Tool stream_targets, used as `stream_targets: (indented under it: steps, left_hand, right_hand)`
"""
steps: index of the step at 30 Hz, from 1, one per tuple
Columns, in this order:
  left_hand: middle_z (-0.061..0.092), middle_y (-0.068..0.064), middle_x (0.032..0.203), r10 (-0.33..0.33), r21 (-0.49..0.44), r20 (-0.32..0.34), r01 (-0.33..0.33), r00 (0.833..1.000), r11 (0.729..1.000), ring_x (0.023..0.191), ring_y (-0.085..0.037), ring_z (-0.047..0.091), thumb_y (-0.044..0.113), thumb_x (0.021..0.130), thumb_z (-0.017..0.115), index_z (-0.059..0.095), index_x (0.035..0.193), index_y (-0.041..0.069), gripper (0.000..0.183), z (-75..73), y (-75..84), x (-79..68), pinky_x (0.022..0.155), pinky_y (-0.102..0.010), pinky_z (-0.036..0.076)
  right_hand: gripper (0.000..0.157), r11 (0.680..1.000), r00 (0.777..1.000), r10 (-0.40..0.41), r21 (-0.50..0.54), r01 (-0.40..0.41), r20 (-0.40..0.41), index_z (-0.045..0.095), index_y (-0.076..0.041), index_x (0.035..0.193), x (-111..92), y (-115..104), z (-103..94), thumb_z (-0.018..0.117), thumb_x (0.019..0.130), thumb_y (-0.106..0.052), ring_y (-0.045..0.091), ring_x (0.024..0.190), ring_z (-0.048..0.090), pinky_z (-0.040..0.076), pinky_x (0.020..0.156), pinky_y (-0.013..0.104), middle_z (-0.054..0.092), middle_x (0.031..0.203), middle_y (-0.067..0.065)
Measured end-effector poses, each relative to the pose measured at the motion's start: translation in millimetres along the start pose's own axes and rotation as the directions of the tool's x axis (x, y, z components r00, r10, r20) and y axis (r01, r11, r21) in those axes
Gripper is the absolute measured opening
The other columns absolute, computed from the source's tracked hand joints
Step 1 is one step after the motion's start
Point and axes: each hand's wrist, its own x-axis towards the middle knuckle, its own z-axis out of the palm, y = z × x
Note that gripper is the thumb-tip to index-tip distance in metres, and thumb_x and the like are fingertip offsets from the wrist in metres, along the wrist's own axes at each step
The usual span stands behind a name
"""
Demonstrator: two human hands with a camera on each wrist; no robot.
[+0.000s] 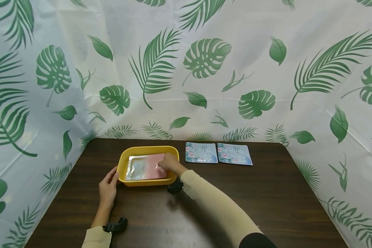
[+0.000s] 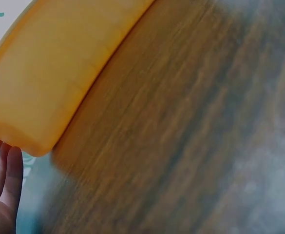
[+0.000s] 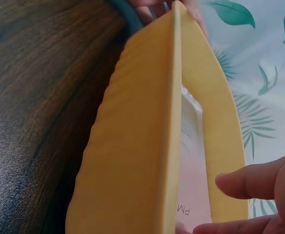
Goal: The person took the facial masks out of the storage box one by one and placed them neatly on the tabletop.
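A yellow plastic basket (image 1: 161, 183) stands at the table's back left. Inside it lies a flat pink and silvery face mask packet (image 1: 148, 171). My left hand (image 1: 107, 187) touches the basket's left end with its fingers fairly straight, beside the wall (image 2: 59, 73). My right hand (image 1: 171, 163) reaches over the right end, fingertips right at the packet. The right wrist view shows my thumb and a finger (image 3: 239, 228) spread apart over the packet (image 3: 195, 180), nothing pinched between them. The packet's right edge is partly hidden by the right hand.
Two light blue floral packets lie side by side right of the basket, the nearer one (image 1: 201, 153) and the farther one (image 1: 234, 154). The dark wooden table (image 1: 148, 213) ends at the back against a leaf-patterned cloth (image 1: 217, 117).
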Motion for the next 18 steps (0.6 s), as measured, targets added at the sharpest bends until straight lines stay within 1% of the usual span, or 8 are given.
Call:
stream_targets:
  steps: [2, 7, 10, 12, 13, 15, 18]
  left_hand:
    - [0.054, -0.019, 0.140, 0.013, 0.006, 0.000, -0.013, 1.000, 1.000, 0.098, 0.002, 0.058, 0.025, 0.102, 0.052, 0.053, 0.138, 0.003, 0.043, -0.1, 0.0, -0.1, 0.074, -0.004, 0.049]
    - [0.054, -0.020, 0.139, 0.023, -0.005, -0.003, -0.023, 1.000, 1.000, 0.095, 0.005, 0.059, 0.024, 0.101, 0.053, 0.053, 0.138, 0.001, 0.043, -0.3, -0.1, -0.2, 0.074, -0.005, 0.050]
    - [0.054, -0.020, 0.138, 0.015, -0.018, -0.002, -0.015, 1.000, 1.000, 0.094, 0.006, 0.059, 0.023, 0.101, 0.054, 0.053, 0.138, 0.001, 0.043, -0.7, 1.6, -1.2, 0.074, -0.006, 0.050]
    - [0.054, -0.019, 0.139, 0.010, -0.010, 0.003, -0.010, 1.000, 1.000, 0.094, 0.007, 0.058, 0.022, 0.101, 0.053, 0.053, 0.139, 0.002, 0.043, -1.7, 1.8, -1.0, 0.075, -0.005, 0.049]
    - [0.054, -0.020, 0.140, 0.006, -0.010, 0.008, -0.006, 1.000, 1.000, 0.094, 0.007, 0.058, 0.021, 0.101, 0.053, 0.052, 0.139, 0.001, 0.042, -2.2, 5.5, -2.4, 0.075, -0.005, 0.049]
    - [0.053, -0.019, 0.141, -0.004, -0.015, 0.015, 0.004, 1.000, 1.000, 0.095, 0.007, 0.057, 0.020, 0.101, 0.052, 0.052, 0.139, 0.002, 0.042, -2.5, 6.3, -1.8, 0.075, -0.004, 0.049]
    - [0.052, -0.020, 0.142, 0.001, -0.003, 0.020, -0.001, 1.000, 1.000, 0.095, 0.008, 0.057, 0.022, 0.101, 0.052, 0.052, 0.139, 0.002, 0.043, -2.4, 5.7, -1.0, 0.075, -0.004, 0.049]
  right_hand:
    - [0.034, 1.000, 1.000, 0.004, -0.026, -0.004, -0.001, 0.052, -0.006, 0.059, -1.0, -1.8, 0.1, 0.066, 0.089, -0.015, 0.015, 0.047, 0.043, 0.036, 0.045, 0.022, 0.042, 0.053, 0.002]
    - [0.031, 0.999, 1.000, 0.014, -0.046, -0.015, -0.006, 0.053, -0.006, 0.061, -1.6, -3.4, 1.0, 0.065, 0.088, -0.015, 0.015, 0.048, 0.043, 0.037, 0.046, 0.022, 0.043, 0.055, 0.002]
    - [0.028, 0.999, 1.000, 0.012, -0.042, -0.013, -0.019, 0.055, -0.005, 0.062, -1.3, -2.7, 2.4, 0.065, 0.087, -0.014, 0.016, 0.049, 0.044, 0.038, 0.045, 0.022, 0.043, 0.056, 0.003]
    - [0.028, 0.999, 1.000, 0.007, -0.035, -0.008, -0.027, 0.055, -0.005, 0.062, -0.6, -2.4, 3.4, 0.064, 0.087, -0.012, 0.016, 0.049, 0.043, 0.037, 0.045, 0.022, 0.043, 0.056, 0.003]
    - [0.027, 0.999, 0.999, 0.007, -0.035, -0.009, -0.032, 0.055, -0.005, 0.062, -0.3, -2.6, 3.8, 0.064, 0.087, -0.012, 0.016, 0.049, 0.044, 0.037, 0.044, 0.022, 0.043, 0.057, 0.003]
    - [0.026, 0.999, 0.999, 0.017, -0.027, -0.019, -0.041, 0.056, -0.004, 0.063, -0.1, -3.1, 4.7, 0.064, 0.087, -0.012, 0.016, 0.050, 0.044, 0.037, 0.044, 0.022, 0.043, 0.057, 0.003]
    - [0.025, 0.999, 0.998, 0.034, -0.022, -0.035, -0.057, 0.057, -0.004, 0.064, 0.2, -3.5, 5.7, 0.064, 0.087, -0.012, 0.017, 0.051, 0.044, 0.036, 0.043, 0.023, 0.042, 0.058, 0.003]
